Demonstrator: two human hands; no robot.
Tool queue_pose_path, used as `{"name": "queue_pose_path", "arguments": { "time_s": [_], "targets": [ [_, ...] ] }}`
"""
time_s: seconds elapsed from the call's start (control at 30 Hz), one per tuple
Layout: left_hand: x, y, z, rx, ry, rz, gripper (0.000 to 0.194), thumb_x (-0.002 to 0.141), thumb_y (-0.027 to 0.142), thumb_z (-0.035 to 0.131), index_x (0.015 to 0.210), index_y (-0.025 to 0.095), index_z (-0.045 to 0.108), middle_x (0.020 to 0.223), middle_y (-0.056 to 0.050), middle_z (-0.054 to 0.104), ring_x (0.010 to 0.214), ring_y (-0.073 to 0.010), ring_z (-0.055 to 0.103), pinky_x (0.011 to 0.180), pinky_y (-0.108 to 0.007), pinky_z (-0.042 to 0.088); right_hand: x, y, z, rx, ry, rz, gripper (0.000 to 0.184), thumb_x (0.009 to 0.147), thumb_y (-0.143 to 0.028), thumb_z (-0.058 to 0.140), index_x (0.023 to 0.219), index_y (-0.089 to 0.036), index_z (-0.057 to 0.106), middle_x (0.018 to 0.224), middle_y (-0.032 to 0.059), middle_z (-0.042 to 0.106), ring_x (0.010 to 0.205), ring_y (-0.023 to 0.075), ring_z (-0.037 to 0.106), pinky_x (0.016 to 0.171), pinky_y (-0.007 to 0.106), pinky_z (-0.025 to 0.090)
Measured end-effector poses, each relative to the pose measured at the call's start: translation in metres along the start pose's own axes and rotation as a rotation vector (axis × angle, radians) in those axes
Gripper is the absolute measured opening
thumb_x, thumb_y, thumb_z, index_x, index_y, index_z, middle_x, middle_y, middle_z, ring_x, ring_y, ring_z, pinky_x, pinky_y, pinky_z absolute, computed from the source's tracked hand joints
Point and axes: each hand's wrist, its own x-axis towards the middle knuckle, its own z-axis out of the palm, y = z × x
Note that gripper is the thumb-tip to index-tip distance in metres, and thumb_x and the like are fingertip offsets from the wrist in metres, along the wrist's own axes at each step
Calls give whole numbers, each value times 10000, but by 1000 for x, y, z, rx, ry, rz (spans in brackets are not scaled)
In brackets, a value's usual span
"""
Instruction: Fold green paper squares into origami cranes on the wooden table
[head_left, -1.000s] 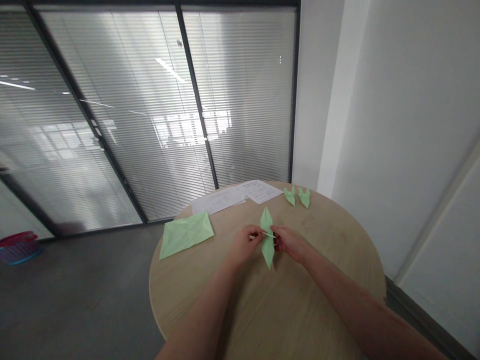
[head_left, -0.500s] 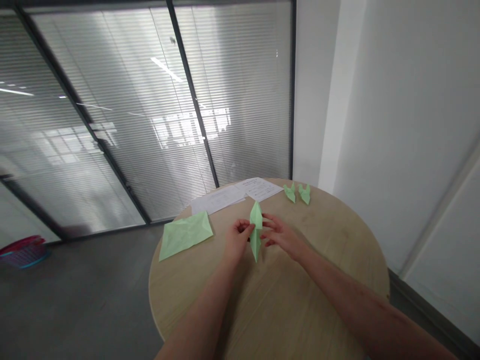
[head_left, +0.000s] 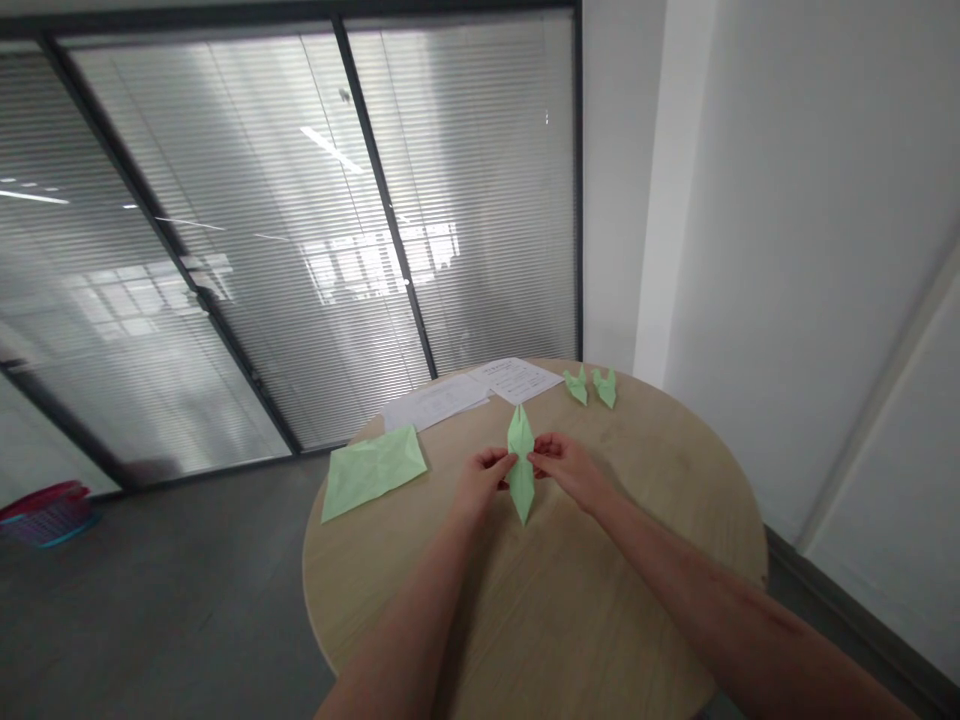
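A long, pointed piece of folded light-green paper [head_left: 521, 485] is held upright over the middle of the round table, narrow at top and bottom. My left hand [head_left: 484, 480] pinches its left edge between thumb and fingers. On the opposite edge, my right hand [head_left: 568, 468] grips it with the thumb in front and the fingers curled behind. A narrow slit shows near the paper's upper tip. Parts of the fingers behind the paper are hidden.
The round wooden table [head_left: 637, 600] bears a creased green sheet [head_left: 373, 470] at left and printed white papers [head_left: 442, 398] at the back. Two small green origami figures [head_left: 576, 386] stand at the back right. A red and blue basket [head_left: 51, 515] is on the floor.
My right hand has gone from spread fingers beside the folded paper to a pinch on its right edge. The paper has turned its broad face toward me, showing a slit at the tip.
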Motion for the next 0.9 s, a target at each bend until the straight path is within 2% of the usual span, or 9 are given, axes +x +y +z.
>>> {"name": "queue_pose_path", "arguments": {
  "time_s": [0.07,0.17,0.3,0.43,0.53,0.67,0.77,0.9],
  "targets": [
    [-1,2,0,37,6,25,424,644,530,831,786,144,732,673,-14,650,543,-114,534,514,-237,429,0,-1,0,15,21,0,404,657,-343,797,976,-189,602,849,29,688,716,136,633,678,255,530],
    [-3,6,1,59,13,63,429,666,545,808,804,147,727,613,15,594,485,-100,466,468,-236,390,-2,-2,0,0,-38,-11,430,703,-369,761,1075,-198,630,843,16,678,682,111,592,656,229,494],
    [-7,13,4,79,14,139,421,709,544,773,857,152,734,574,21,569,502,-123,492,498,-253,431,-5,-6,0,-118,-69,-78,346,773,-490,694,893,-166,696,803,23,644,643,95,518,590,210,427],
    [-9,19,3,228,17,274,332,778,468,706,894,164,770,727,-45,694,618,-169,580,541,-270,466,-4,-6,2,-143,-38,-107,369,781,-517,690,932,-182,723,739,17,604,630,103,504,588,220,442],
    [-9,22,1,300,42,342,282,798,424,684,892,176,781,827,-65,735,697,-189,618,573,-276,484,-2,-3,2,-120,-18,-117,402,781,-527,699,1001,-192,719,859,43,654,734,130,586,623,228,486],
    [-7,23,-1,183,17,253,318,754,467,726,838,163,767,789,-63,723,677,-188,616,570,-288,512,-4,-3,2,-113,-47,-103,423,777,-544,712,989,-178,711,937,72,681,872,175,643,687,263,536],
    [-6,22,1,65,4,177,349,685,488,785,789,157,747,773,-59,715,680,-179,615,587,-289,523,-7,-7,2,-103,-37,-62,409,751,-543,735,906,-165,710,908,76,685,874,183,649,696,273,540],
    [-8,20,3,-16,21,112,338,642,458,818,741,156,706,692,-30,671,645,-155,597,590,-271,505,-9,-10,2,-35,-12,-5,435,696,-530,775,894,-150,694,909,82,692,807,169,643,672,269,531]
  ]
}}
